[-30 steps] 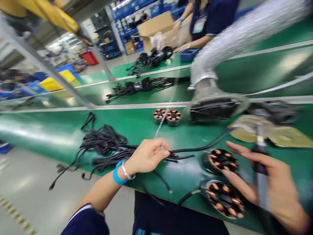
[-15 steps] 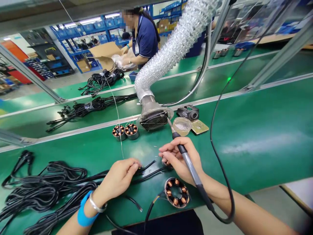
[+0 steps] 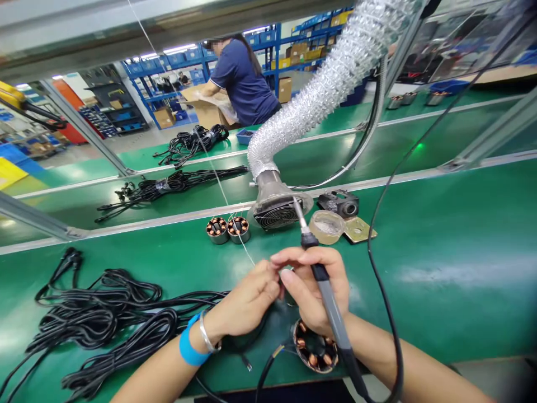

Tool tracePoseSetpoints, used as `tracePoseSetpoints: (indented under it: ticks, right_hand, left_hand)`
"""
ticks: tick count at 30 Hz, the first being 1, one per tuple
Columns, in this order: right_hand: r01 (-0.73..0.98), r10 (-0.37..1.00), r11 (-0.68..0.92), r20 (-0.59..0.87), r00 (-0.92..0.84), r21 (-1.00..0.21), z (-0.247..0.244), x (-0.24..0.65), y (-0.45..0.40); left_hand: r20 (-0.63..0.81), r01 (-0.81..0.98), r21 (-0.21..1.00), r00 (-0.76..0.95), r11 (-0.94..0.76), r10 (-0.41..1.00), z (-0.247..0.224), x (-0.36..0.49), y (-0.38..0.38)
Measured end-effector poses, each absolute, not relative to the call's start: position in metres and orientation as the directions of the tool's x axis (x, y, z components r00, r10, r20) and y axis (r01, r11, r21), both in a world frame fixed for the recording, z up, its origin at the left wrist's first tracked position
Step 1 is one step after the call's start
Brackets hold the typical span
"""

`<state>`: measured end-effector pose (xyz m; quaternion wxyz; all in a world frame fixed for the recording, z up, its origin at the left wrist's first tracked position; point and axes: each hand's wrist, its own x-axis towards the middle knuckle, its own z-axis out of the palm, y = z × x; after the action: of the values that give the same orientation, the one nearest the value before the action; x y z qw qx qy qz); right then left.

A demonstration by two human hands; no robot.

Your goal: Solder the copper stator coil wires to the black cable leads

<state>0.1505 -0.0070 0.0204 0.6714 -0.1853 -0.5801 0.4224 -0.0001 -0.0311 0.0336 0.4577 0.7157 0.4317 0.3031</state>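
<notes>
Before the fan (image 3: 277,216), right hand (image 3: 309,299) holds a soldering iron (image 3: 332,310), overlapping a stator (image 3: 312,359); left hand's (image 3: 245,305) grip unclear.

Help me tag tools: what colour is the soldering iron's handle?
The soldering iron's handle is grey and black, clearest in the head view.

Right of the soldering-iron cord (image 3: 370,246), the green worktop (image 3: 453,296) offers open passage, but the fume-extractor fan (image 3: 277,216) obstructs ahead and coiled black cables (image 3: 94,319) crowd the left.
</notes>
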Motion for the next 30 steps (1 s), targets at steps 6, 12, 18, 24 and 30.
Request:
tracePoseSetpoints:
  ticks: [6, 12, 18, 24, 30]
  right_hand:
    - [-0.044, 0.782, 0.607, 0.606, -0.145, -0.794, -0.001, 0.173, 0.003]
    - [-0.012, 0.796, 0.590, 0.584, -0.162, -0.807, -0.001, 0.174, 0.004]
    - [-0.076, 0.771, 0.611, 0.613, -0.173, -0.788, -0.004, 0.176, 0.006]
    - [0.093, 0.764, 0.645, 0.638, -0.091, -0.759, -0.006, 0.172, 0.002]
    - [0.249, 0.766, 0.620, 0.642, 0.013, -0.744, -0.002, 0.164, -0.009]
  left_hand:
    - [-0.198, 0.130, 0.979, 0.397, 0.159, 0.896, 0.026, -0.006, -0.027]
    - [-0.142, 0.132, 0.986, 0.392, 0.097, 0.909, 0.024, 0.001, -0.019]
    - [-0.181, 0.066, 0.983, 0.454, 0.170, 0.873, 0.013, 0.004, -0.014]
    - [-0.077, 0.145, 0.989, 0.249, 0.041, 0.966, 0.007, 0.015, -0.023]
    - [-0.168, -0.155, 0.969, 0.161, 0.193, 0.973, 0.003, 0.028, -0.025]
